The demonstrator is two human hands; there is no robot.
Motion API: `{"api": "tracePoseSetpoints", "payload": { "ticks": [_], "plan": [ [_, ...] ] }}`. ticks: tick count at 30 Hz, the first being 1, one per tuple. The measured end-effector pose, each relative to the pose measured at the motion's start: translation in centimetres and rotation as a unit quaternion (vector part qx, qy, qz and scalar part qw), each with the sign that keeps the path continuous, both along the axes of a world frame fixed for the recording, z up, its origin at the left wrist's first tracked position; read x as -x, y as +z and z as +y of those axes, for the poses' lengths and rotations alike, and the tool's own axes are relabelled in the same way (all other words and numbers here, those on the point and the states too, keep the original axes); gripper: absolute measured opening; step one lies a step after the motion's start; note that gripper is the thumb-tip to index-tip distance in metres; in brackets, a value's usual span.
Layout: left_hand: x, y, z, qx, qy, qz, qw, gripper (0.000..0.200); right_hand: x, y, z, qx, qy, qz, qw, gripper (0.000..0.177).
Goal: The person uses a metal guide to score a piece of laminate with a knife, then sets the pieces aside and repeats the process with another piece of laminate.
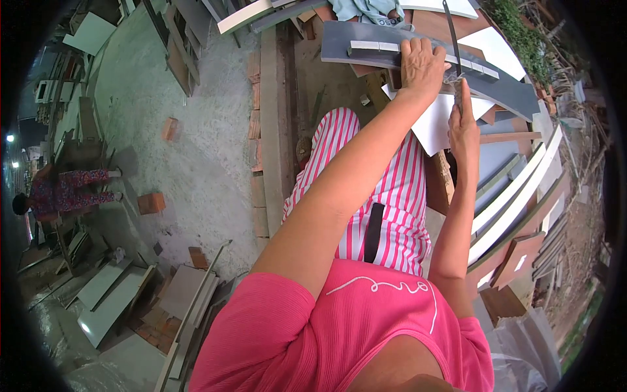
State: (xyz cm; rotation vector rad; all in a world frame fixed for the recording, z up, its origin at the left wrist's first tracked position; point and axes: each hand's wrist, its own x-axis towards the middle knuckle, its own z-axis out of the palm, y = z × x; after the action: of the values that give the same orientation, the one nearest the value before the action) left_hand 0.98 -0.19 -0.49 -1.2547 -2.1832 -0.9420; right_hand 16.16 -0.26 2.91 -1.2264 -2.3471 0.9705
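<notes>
My left hand [423, 68] presses down with bent fingers on a narrow strip with light segments [375, 47], which lies along a dark grey board [339, 42]. Right of it, my right hand [464, 127] is closed round the handle of a saw-like tool with a long, thin dark blade [452, 32], its index finger stretched along the handle. The blade crosses the strip just beside my left fingers; its teeth are too small to make out. Below the board, a white sheet [434, 124] hangs over my knee.
Light blue cloth [366, 10] lies behind the board. Long panels [509, 202] are stacked at the right. A loose brick [151, 203] sits on the concrete floor [209, 130], and another person [65, 193] is at the far left. Boards [111, 300] lie at lower left.
</notes>
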Motion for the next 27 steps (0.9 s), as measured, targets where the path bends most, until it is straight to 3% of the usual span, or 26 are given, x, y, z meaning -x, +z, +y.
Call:
{"api": "tracePoseSetpoints", "payload": {
  "ticks": [3,5,10,13,15,23,25,27],
  "plan": [
    [-0.1,0.2,0.0,0.012,0.003,-0.008,1.0,0.028,-1.9,-0.6,-1.3,-0.059,0.028,0.045,0.997,0.053],
    [-0.1,0.1,0.1,0.012,0.003,-0.005,1.0,0.028,-4.1,0.1,-4.2,-0.003,-0.003,-0.025,1.0,0.052],
    [-0.1,-0.1,0.1,0.004,-0.006,0.002,1.0,0.028,-7.2,-1.4,-6.5,0.003,-0.029,-0.03,0.999,0.052],
    [-0.1,0.0,0.1,0.013,0.002,0.0,1.0,0.028,-5.5,-1.4,-4.8,-0.094,0.005,0.01,0.995,0.053],
    [0.0,-0.1,0.1,0.001,-0.001,0.003,1.0,0.028,-3.3,0.4,-3.0,0.024,-0.015,-0.015,0.999,0.054],
    [-0.1,0.0,-0.3,0.003,-0.006,0.002,1.0,0.028,-1.1,-0.4,-1.7,-0.048,0.001,0.04,0.998,0.055],
    [-0.1,0.2,-0.2,0.003,-0.009,0.002,1.0,0.028,-3.1,0.3,-3.8,-0.011,-0.013,-0.038,0.999,0.055],
    [0.0,0.1,-0.1,0.008,-0.008,0.001,1.0,0.028,-5.7,-1.4,-5.6,-0.012,-0.023,-0.042,0.999,0.055]
  ]
}}
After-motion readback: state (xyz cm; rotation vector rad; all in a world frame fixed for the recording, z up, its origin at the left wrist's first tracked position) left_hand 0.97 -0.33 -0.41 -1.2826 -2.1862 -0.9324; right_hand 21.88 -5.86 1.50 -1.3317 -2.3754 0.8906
